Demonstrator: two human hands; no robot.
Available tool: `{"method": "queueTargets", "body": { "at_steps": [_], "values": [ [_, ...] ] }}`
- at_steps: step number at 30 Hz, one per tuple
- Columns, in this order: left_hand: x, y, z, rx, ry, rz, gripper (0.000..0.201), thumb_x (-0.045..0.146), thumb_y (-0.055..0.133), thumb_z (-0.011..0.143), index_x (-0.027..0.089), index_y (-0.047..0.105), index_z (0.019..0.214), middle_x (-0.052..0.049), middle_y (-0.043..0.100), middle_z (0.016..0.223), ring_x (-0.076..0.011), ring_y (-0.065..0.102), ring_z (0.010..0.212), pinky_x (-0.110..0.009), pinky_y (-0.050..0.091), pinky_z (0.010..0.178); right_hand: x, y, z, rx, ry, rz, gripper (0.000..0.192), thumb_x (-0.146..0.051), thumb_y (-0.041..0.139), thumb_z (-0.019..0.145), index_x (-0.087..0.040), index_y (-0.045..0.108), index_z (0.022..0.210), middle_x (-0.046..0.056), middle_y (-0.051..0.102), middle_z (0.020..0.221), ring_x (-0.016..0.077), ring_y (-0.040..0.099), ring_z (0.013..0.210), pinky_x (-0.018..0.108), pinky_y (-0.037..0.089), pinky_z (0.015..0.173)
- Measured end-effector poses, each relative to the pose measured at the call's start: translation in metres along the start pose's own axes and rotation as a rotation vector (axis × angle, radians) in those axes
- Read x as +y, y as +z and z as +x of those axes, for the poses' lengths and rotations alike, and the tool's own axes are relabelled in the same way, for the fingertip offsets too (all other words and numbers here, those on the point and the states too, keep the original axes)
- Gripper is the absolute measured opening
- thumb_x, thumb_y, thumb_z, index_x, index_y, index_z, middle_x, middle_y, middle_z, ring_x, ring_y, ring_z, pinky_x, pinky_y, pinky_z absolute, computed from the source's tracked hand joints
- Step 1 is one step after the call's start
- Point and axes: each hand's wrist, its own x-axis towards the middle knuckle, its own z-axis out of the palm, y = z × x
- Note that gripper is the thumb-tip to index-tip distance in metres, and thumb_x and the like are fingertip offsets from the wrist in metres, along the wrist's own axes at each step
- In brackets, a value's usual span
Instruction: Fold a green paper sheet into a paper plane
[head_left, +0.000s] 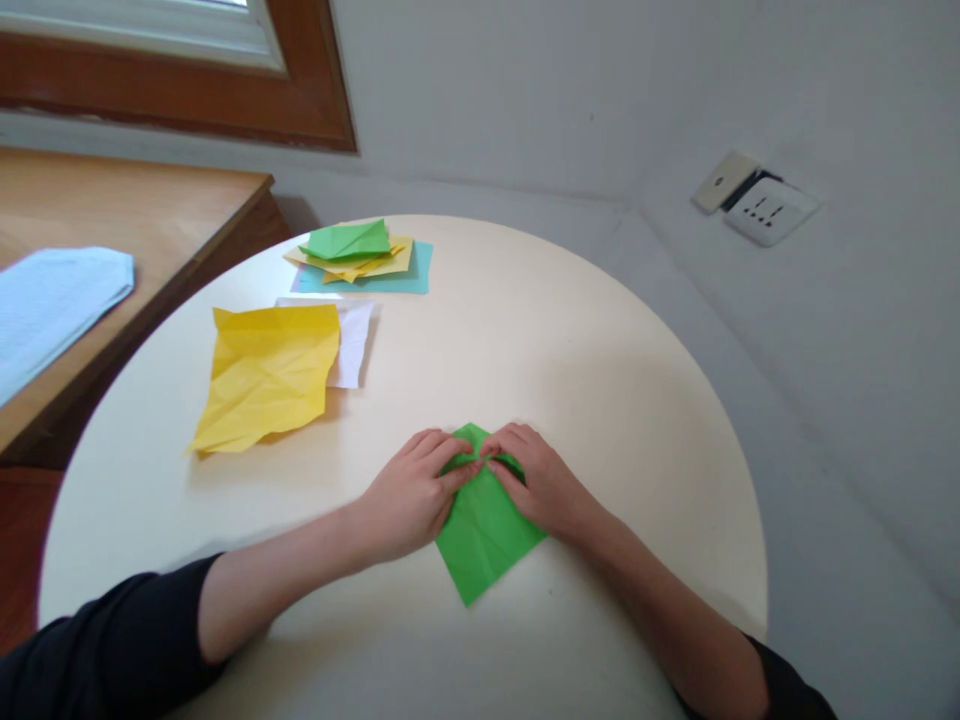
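Observation:
A green sheet of paper (pixel 487 535) lies cornerwise on the round table, with crease lines across its lower part. My left hand (pixel 412 490) pinches it from the left, thumb and fingertips near its upper middle. From the other side my right hand (pixel 536 475) pinches the same area, its fingertips almost meeting those of the left. Between the fingers the paper is raised in a small fold. The sheet's left and right corners are partly hidden by my hands.
The white round table (pixel 600 380) fills the middle. A crumpled yellow sheet (pixel 274 375) overlaps a white sheet (pixel 354 345) at left. Behind them sits a pile with folded green paper (pixel 349 240) on top. A wooden desk (pixel 172 200) bears a light blue folded item (pixel 64 300).

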Motion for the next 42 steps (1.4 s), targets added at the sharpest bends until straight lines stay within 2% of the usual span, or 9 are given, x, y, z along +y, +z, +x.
{"method": "queueTargets", "body": {
  "at_steps": [11, 16, 21, 25, 29, 32, 36, 42],
  "values": [
    [-0.002, -0.002, -0.003, -0.108, 0.035, 0.175, 0.034, 0.014, 0.042, 0.085, 0.014, 0.057, 0.115, -0.012, 0.058, 0.106, -0.0226, 0.051, 0.093, -0.039, 0.046, 0.085, 0.008, -0.006, -0.003, 0.058, 0.006, -0.098, 0.013, -0.006, 0.052, 0.080, -0.018, 0.058, 0.082, 0.004, 0.060, 0.081, 0.0184, 0.051, 0.081, 0.032, 0.038, 0.074],
    [-0.004, -0.002, -0.004, -0.135, 0.017, 0.178, 0.036, 0.011, 0.043, 0.084, 0.015, 0.055, 0.117, -0.012, 0.056, 0.109, -0.0222, 0.051, 0.096, -0.037, 0.046, 0.084, 0.016, -0.009, -0.006, 0.133, -0.025, -0.181, 0.022, -0.002, 0.050, 0.079, -0.019, 0.063, 0.079, 0.003, 0.062, 0.080, 0.0165, 0.054, 0.079, 0.031, 0.034, 0.073],
    [-0.004, -0.003, -0.005, -0.122, 0.001, 0.152, 0.035, 0.010, 0.044, 0.083, 0.015, 0.056, 0.115, -0.012, 0.056, 0.108, -0.0223, 0.051, 0.096, -0.037, 0.047, 0.084, 0.019, -0.011, -0.007, 0.173, -0.044, -0.216, 0.021, -0.002, 0.052, 0.078, -0.019, 0.063, 0.077, 0.002, 0.063, 0.078, 0.0159, 0.055, 0.078, 0.031, 0.034, 0.073],
    [-0.005, -0.002, -0.005, -0.111, -0.013, 0.139, 0.035, 0.011, 0.044, 0.082, 0.016, 0.056, 0.115, -0.012, 0.056, 0.108, -0.0220, 0.051, 0.096, -0.038, 0.048, 0.084, 0.020, -0.010, -0.007, 0.204, -0.112, -0.255, 0.021, -0.002, 0.052, 0.078, -0.020, 0.065, 0.077, 0.002, 0.063, 0.078, 0.0155, 0.056, 0.076, 0.031, 0.035, 0.071],
    [-0.005, -0.001, -0.006, -0.090, -0.023, 0.146, 0.036, 0.010, 0.044, 0.081, 0.014, 0.057, 0.114, -0.012, 0.056, 0.106, -0.0221, 0.051, 0.093, -0.037, 0.049, 0.081, 0.014, -0.009, -0.007, 0.222, -0.144, -0.262, 0.022, -0.002, 0.050, 0.078, -0.019, 0.064, 0.078, 0.004, 0.064, 0.080, 0.0166, 0.057, 0.078, 0.033, 0.038, 0.073],
    [-0.004, -0.002, -0.005, -0.074, -0.044, 0.150, 0.037, 0.009, 0.044, 0.080, 0.011, 0.058, 0.114, -0.014, 0.055, 0.106, -0.0222, 0.050, 0.091, -0.036, 0.049, 0.080, 0.003, -0.007, -0.007, 0.193, -0.191, -0.204, 0.022, -0.003, 0.047, 0.079, -0.018, 0.063, 0.083, 0.006, 0.065, 0.083, 0.0175, 0.057, 0.080, 0.034, 0.042, 0.074],
    [-0.002, -0.006, -0.004, -0.065, -0.099, 0.133, 0.034, 0.020, 0.041, 0.086, 0.012, 0.059, 0.113, -0.015, 0.053, 0.104, -0.0228, 0.049, 0.090, -0.038, 0.048, 0.079, -0.008, -0.004, -0.008, 0.096, -0.264, -0.076, 0.025, -0.004, 0.042, 0.082, -0.018, 0.062, 0.090, 0.006, 0.068, 0.088, 0.0173, 0.060, 0.084, 0.034, 0.046, 0.077],
    [-0.011, -0.016, -0.003, -0.149, -0.102, 0.015, 0.044, 0.039, 0.049, 0.083, 0.013, 0.057, 0.118, -0.015, 0.049, 0.106, -0.0260, 0.047, 0.097, -0.042, 0.042, 0.085, -0.003, -0.002, -0.008, 0.021, -0.224, -0.018, 0.027, -0.005, 0.044, 0.082, -0.018, 0.062, 0.097, 0.007, 0.068, 0.096, 0.0190, 0.060, 0.092, 0.038, 0.047, 0.083]
  ]
}}
